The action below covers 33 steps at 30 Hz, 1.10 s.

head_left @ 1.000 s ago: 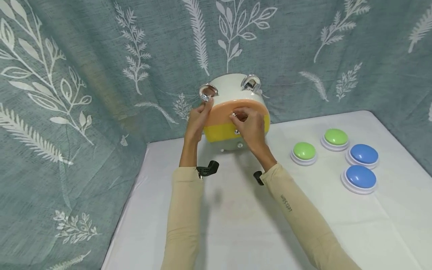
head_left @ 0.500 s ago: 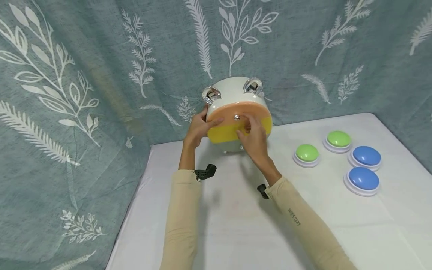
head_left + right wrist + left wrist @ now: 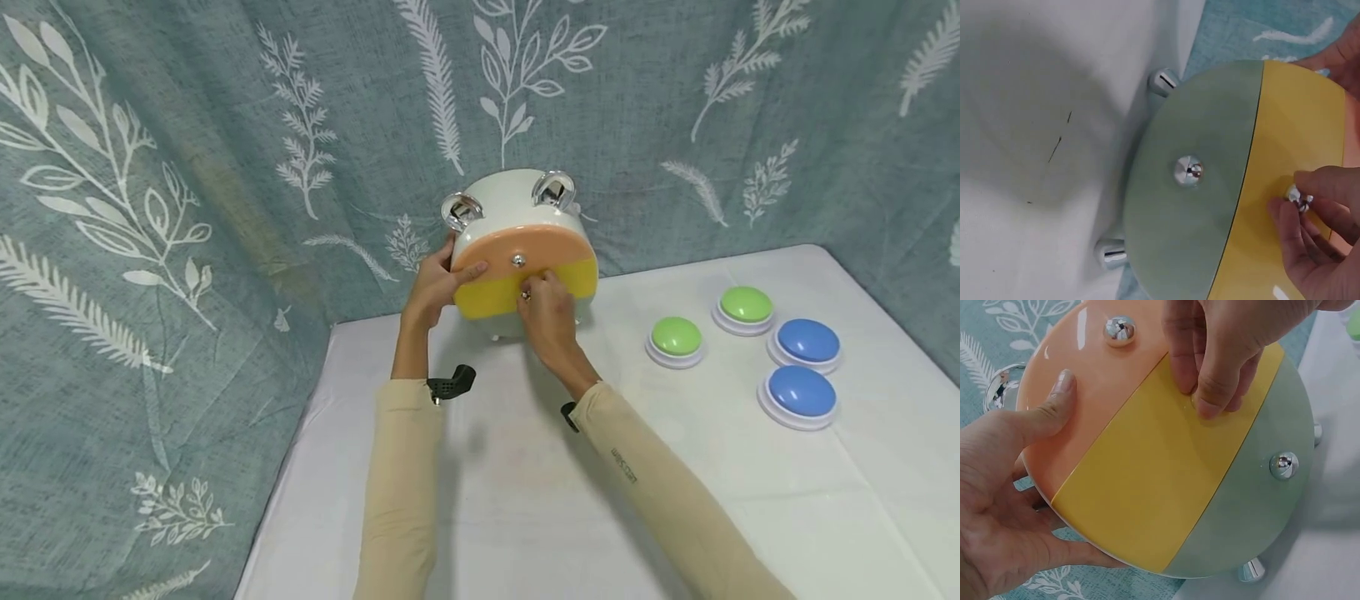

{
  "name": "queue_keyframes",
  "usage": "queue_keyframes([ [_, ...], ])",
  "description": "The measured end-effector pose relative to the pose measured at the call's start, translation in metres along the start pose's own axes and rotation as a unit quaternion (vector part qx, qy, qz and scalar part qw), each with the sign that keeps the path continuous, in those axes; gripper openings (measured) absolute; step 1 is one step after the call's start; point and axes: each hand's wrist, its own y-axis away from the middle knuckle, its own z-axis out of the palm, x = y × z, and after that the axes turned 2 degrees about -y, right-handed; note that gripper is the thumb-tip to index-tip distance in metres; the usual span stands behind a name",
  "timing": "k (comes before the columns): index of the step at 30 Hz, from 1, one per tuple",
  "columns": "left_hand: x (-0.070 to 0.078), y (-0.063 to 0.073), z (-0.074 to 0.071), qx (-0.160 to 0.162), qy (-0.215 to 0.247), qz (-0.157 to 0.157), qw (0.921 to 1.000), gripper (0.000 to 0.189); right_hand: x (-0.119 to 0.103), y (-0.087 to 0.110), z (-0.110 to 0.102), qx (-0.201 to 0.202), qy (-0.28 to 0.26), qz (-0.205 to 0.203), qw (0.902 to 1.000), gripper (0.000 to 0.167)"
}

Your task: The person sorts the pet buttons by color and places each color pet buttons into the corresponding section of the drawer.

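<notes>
A rounded white drawer box (image 3: pixel 510 196) stands tilted at the back of the table, with two shiny silver ear-like loops on top. Its face has an orange panel (image 3: pixel 1094 369), a yellow panel (image 3: pixel 1141 481) and a green panel (image 3: pixel 1191 237), each with a silver knob. My left hand (image 3: pixel 433 287) grips the box's left edge, thumb flat on the orange panel and fingers behind the rim. With thumb and fingertips, my right hand (image 3: pixel 550 321) pinches the yellow panel's knob (image 3: pixel 1297 196). The orange knob (image 3: pixel 1119 330) and green knob (image 3: pixel 1189 170) are untouched.
On the white-covered table (image 3: pixel 510 483), two green push-button domes (image 3: pixel 677 337) and two blue ones (image 3: pixel 802 392) sit to the right. A teal leaf-print curtain (image 3: pixel 360 142) hangs behind the box and along the left side.
My right hand has let go of the orange panel's knob and moved down to the yellow one. My left hand has slid lower from near the left ear loop, its thumb now on the orange panel.
</notes>
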Motion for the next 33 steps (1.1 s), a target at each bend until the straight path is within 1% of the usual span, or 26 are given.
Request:
queue_keyframes([
  [2, 0.001, -0.001, 0.000, -0.002, 0.002, 0.001, 1.0000, 0.094, -0.001, -0.001, -0.001, -0.007, 0.011, -0.001, 0.9999, 0.010],
  [7, -0.001, 0.000, 0.005, -0.004, 0.001, -0.002, 1.0000, 0.095, -0.003, 0.004, -0.005, -0.024, 0.012, 0.012, 0.9996, 0.008],
  [10, -0.001, -0.001, 0.007, -0.001, -0.004, 0.002, 1.0000, 0.095, -0.003, 0.009, -0.009, -0.021, 0.015, 0.012, 0.9996, 0.009],
  [14, 0.001, -0.005, 0.005, 0.000, -0.006, 0.006, 1.0000, 0.095, -0.007, 0.016, -0.016, -0.018, 0.020, 0.008, 0.9996, 0.011],
  [18, 0.000, -0.006, 0.003, -0.001, -0.006, 0.001, 1.0000, 0.094, -0.012, 0.029, -0.023, -0.029, 0.025, 0.014, 0.9992, 0.010],
  [23, -0.002, -0.005, 0.002, -0.004, -0.002, 0.000, 1.0000, 0.095, -0.020, 0.043, -0.030, -0.020, 0.036, 0.016, 0.9990, 0.008],
  [28, -0.003, 0.000, -0.001, -0.003, 0.008, -0.008, 0.9999, 0.095, -0.027, 0.055, -0.032, -0.015, 0.042, 0.003, 0.9990, 0.004],
  [33, -0.002, 0.000, -0.001, -0.007, 0.011, 0.006, 0.9999, 0.094, -0.031, 0.061, -0.033, -0.011, 0.030, -0.006, 0.9995, 0.005],
])
